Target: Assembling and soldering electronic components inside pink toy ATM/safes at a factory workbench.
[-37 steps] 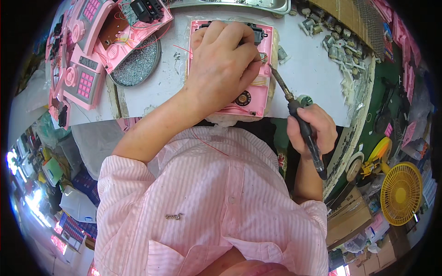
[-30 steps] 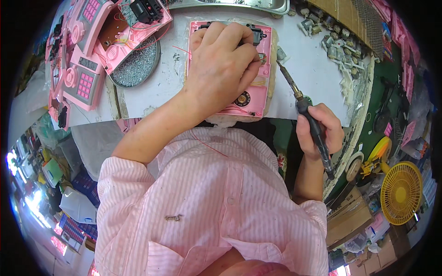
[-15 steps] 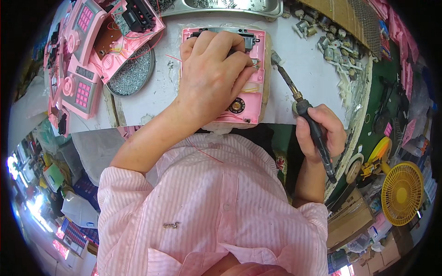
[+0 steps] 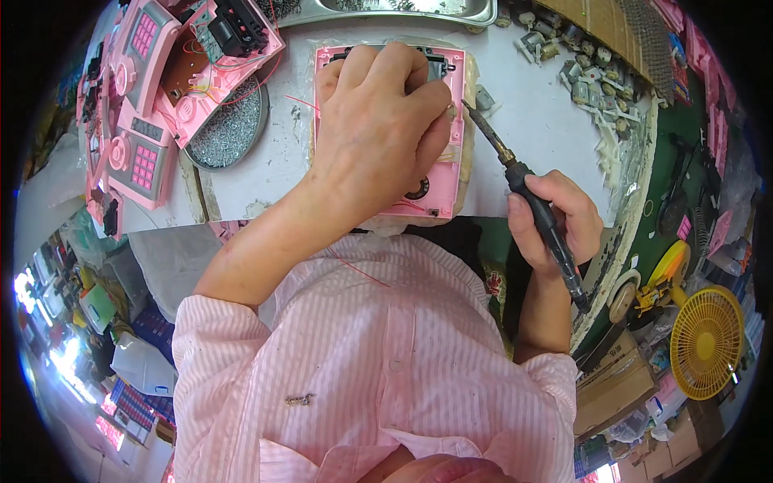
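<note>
A pink plastic case (image 4: 444,193) lies open in front of me on a wrapped pad, with wires and a black round part (image 4: 418,188) inside. Over its upper half my left hand (image 4: 374,133) bends down, fingers curled and pinched together; what they grip is hidden beneath them. My right hand (image 4: 573,224) is wrapped around the black handle of a soldering iron (image 4: 501,150). The iron's dark metal tip points up and left, close to my left fingertips at the case's right edge. Just right of the tip sits a small grey motor part (image 4: 484,98).
Pink toy-phone housings (image 4: 145,161) with loose wires are piled at the left, beside a round dish of screws (image 4: 229,137). A metal tray (image 4: 386,8) stands at the back. Several small motors (image 4: 596,88) lie at the right by a cardboard sheet (image 4: 600,36). Farther right is a yellow fan (image 4: 707,342).
The soldering iron's tip has moved left, from the grey motor part to beside my left fingers. My left hand has shifted slightly and its fingers are curled tighter over the case.
</note>
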`<state>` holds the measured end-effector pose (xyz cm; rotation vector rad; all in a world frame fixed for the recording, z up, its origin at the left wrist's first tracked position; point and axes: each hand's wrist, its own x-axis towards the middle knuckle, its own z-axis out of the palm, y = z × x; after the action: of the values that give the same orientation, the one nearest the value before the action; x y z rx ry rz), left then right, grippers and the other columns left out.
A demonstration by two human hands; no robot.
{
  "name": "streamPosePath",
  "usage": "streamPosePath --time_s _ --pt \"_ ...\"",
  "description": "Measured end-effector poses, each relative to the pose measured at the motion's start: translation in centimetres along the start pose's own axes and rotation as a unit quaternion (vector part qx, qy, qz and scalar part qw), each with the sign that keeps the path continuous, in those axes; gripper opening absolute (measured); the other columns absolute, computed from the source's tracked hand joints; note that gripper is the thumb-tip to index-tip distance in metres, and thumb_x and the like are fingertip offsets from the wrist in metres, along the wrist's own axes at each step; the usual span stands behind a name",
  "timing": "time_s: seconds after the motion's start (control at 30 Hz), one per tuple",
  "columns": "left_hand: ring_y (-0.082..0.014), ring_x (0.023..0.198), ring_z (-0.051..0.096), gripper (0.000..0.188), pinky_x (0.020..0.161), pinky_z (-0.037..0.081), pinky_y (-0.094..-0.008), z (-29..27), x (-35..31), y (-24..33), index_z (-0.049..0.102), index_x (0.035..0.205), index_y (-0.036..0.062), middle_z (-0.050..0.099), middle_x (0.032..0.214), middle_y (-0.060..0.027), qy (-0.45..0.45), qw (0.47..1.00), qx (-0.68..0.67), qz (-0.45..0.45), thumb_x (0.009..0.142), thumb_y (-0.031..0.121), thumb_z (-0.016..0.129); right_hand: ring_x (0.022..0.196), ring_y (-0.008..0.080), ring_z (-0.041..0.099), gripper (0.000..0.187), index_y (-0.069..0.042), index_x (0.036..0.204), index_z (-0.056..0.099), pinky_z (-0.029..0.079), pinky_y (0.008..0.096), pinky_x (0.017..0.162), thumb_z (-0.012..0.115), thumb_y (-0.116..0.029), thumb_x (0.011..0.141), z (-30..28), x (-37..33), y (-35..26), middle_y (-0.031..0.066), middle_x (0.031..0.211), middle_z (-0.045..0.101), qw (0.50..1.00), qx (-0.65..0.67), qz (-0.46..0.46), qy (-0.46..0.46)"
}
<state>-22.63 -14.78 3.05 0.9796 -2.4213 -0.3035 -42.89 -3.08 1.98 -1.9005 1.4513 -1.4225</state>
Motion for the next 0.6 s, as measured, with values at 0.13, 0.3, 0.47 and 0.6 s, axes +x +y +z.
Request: streamPosePath --time_s 0.13,0.3,0.47,0.6 --pt "-0.0231 0.088 0.049 0.009 0.079 0.036 -0.0416 0.31 0.13 -0.02 0.065 0.077 0.0163 0.051 0.091 -0.0003 0.02 1.0 0.016 0.007 0.075 0.02 0.072 0.052 0.0103 0.046 0.029 0.004 0.106 0.06 0.033 0.023 0.048 0.076 -0.001 0.082 0.12 0.2 0.13 0.0067 0.065 0.057 1.0 -0.005 -0.004 -0.004" --pt "-0.0272 0.089 0.05 0.012 0.079 0.035 -0.0427 0.1 0.09 0.09 0.068 0.087 0.0141 0.052 0.097 -0.0043 -0.007 1.0 0.014 0.005 0.079 0.021 0.072 0.051 0.0103 0.045 0.029 0.003 0.105 0.06 0.032 0.0233 0.047 0.076 -0.002 0.082 0.37 0.22 0.21 0.0064 0.065 0.056 1.0 -0.006 -0.007 -0.004" --pt "-0.0271 0.089 0.05 0.012 0.079 0.035 -0.0428 -0.05 0.17 0.2 0.068 0.087 0.0143 0.052 0.096 -0.0042 -0.013 1.0 0.02 0.001 0.078 0.02 0.073 0.047 0.0154 0.05 0.028 0.0 0.1 0.065 0.037 0.0267 0.044 0.079 -0.002 0.076 0.74 0.45 0.16 0.0066 0.061 0.057 1.0 -0.007 0.0 0.012" --pt "-0.0269 0.089 0.05 0.011 0.08 0.035 -0.0429 0.05 0.16 0.23 0.069 0.087 0.0141 0.052 0.095 -0.004 -0.011 1.0 0.021 -0.002 0.077 0.019 0.073 0.047 0.0144 0.05 0.029 -0.001 0.1 0.065 0.036 0.026 0.044 0.08 -0.003 0.076 0.95 0.35 0.24 0.0063 0.061 0.057 1.0 -0.007 0.009 0.018"
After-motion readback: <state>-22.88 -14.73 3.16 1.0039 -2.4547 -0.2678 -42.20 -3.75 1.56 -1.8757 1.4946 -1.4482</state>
